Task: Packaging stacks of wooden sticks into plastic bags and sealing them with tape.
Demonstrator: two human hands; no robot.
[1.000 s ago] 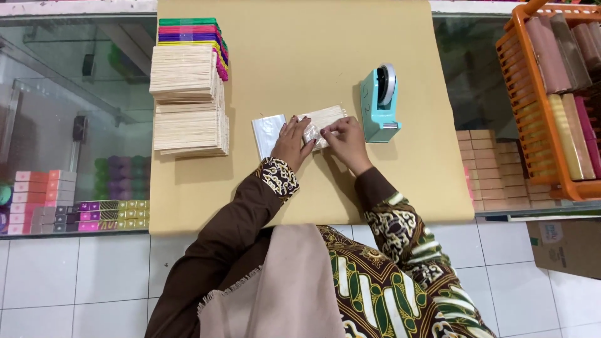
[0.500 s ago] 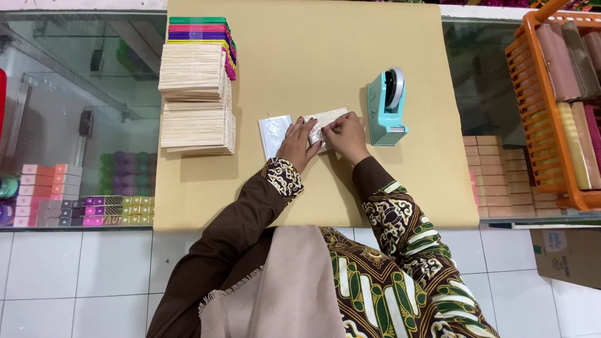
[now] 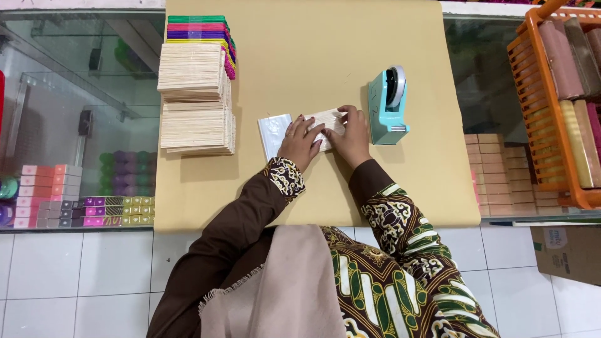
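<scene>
My left hand (image 3: 299, 143) and my right hand (image 3: 352, 136) both press on a small pale bundle of wooden sticks (image 3: 328, 120) lying on the tan table top (image 3: 313, 56). Just left of the bundle lies a clear plastic sleeve (image 3: 273, 133), partly under my left fingers. A teal tape dispenser (image 3: 388, 106) stands close to my right hand, on its right side. The fingers cover most of the bundle, so its wrapping is hard to make out.
Two tall stacks of pale wooden sticks (image 3: 195, 100) stand at the left of the table, with coloured sticks (image 3: 200, 30) behind them. An orange basket (image 3: 551, 106) holds rolls at the right. Glass display cases flank the table; a cardboard box (image 3: 566, 253) sits on the tiled floor.
Both hands stay on the bundle with only small finger shifts. The view has drifted slightly, so the table looks a little further right.
</scene>
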